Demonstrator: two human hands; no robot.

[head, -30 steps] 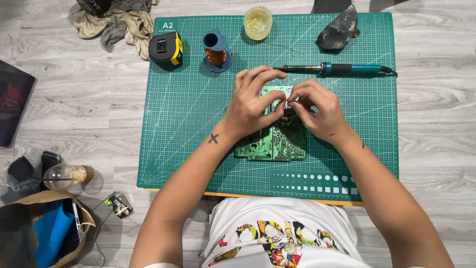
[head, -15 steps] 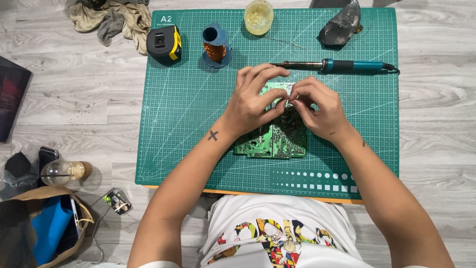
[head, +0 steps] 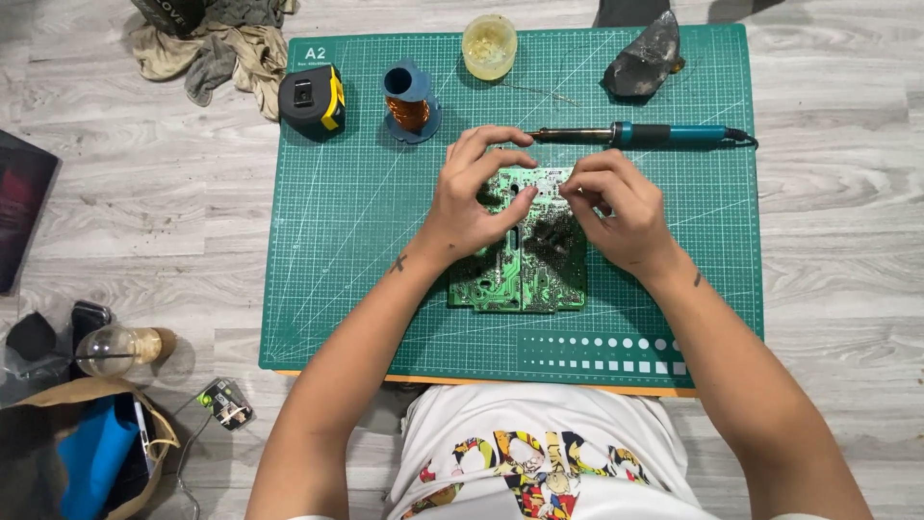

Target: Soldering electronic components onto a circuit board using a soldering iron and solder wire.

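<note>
A green circuit board (head: 515, 274) lies on the green cutting mat (head: 346, 250), solder side up. My left hand (head: 472, 197) curls over the board's upper left part, with thumb and fingers pinching near its top edge. My right hand (head: 616, 212) rests on the board's upper right, fingertips pinched close to the left hand's at the top edge. Whether something small is between the fingertips cannot be made out. A soldering iron (head: 635, 135) with a teal handle lies just beyond both hands.
At the mat's far edge stand a black-and-yellow tape measure (head: 312, 100), a spool of copper wire (head: 411, 101), a small yellowish jar (head: 489, 45) and a dark crumpled lump (head: 643, 63). Rags (head: 217, 48), a glass bulb (head: 115, 349) and a paper bag (head: 77, 453) lie on the wooden floor at left.
The board, earlier tipped up between my hands, now lies flatter on the mat. Both hands stay at its top edge.
</note>
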